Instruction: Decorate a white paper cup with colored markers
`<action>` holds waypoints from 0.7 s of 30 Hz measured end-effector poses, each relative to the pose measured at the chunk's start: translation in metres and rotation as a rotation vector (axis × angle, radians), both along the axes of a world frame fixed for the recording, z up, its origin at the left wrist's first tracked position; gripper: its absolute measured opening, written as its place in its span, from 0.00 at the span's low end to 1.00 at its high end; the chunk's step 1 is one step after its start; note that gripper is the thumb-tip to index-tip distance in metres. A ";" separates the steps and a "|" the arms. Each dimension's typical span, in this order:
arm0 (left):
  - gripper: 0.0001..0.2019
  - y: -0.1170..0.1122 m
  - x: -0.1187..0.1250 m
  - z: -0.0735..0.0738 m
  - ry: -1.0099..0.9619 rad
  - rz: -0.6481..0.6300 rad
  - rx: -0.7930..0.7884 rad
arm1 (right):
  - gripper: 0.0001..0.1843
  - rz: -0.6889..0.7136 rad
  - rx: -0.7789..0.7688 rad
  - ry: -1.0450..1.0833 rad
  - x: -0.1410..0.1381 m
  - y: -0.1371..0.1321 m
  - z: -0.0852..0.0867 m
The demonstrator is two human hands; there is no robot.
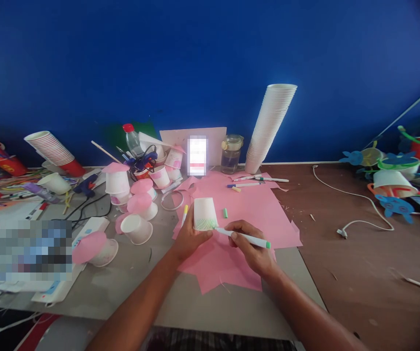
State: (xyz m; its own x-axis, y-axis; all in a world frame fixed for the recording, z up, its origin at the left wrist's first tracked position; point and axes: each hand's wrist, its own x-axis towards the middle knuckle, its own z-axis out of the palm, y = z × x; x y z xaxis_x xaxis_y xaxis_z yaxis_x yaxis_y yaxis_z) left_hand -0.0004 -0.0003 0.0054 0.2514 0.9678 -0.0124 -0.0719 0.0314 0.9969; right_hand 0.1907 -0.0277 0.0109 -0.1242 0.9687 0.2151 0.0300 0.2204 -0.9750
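My left hand [190, 239] is closed around a white paper cup [205, 212], held upside down over pink paper sheets [257, 214]. Green marks cover the cup's lower band. My right hand [250, 246] grips a green marker [244, 237], whose tip touches the cup's rim area. The marker's green cap [225, 212] lies on the pink paper just right of the cup. A yellow marker [185, 213] lies just left of the cup.
A tall leaning stack of white cups [270, 126] stands behind, beside a glass jar [230, 153]. Pink-topped cups [142, 204] and a glue gun [85, 185] crowd the left. More markers [257, 181] lie farther back. A white cable [356, 209] crosses the brown table on the right.
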 end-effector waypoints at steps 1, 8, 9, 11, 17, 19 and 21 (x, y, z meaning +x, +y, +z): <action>0.45 0.000 0.000 0.000 0.000 -0.002 0.008 | 0.08 0.001 -0.003 0.009 0.000 0.000 0.000; 0.42 0.000 0.000 -0.008 0.078 0.003 0.078 | 0.11 -0.013 0.011 0.079 0.001 -0.001 0.000; 0.42 0.000 0.000 -0.008 0.095 0.007 0.082 | 0.11 -0.016 0.019 0.067 0.000 -0.001 0.001; 0.42 0.000 0.001 -0.008 0.126 0.014 0.084 | 0.12 -0.015 0.040 0.037 -0.001 -0.002 0.002; 0.44 -0.001 0.002 -0.006 0.176 0.027 0.090 | 0.13 -0.004 0.084 -0.035 -0.003 -0.003 0.003; 0.44 -0.002 0.003 -0.006 0.184 0.020 0.097 | 0.13 -0.016 0.113 -0.057 -0.004 -0.003 0.002; 0.44 -0.002 0.004 -0.005 0.188 0.015 0.097 | 0.12 -0.026 0.138 -0.079 -0.004 -0.003 0.001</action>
State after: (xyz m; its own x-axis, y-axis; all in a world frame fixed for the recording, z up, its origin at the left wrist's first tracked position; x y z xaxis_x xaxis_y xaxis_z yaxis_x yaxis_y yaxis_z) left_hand 0.0035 -0.0023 0.0003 0.2391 0.9703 0.0354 0.1159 -0.0647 0.9911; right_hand 0.1868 -0.0310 0.0120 -0.1214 0.9336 0.3372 0.1131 0.3505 -0.9297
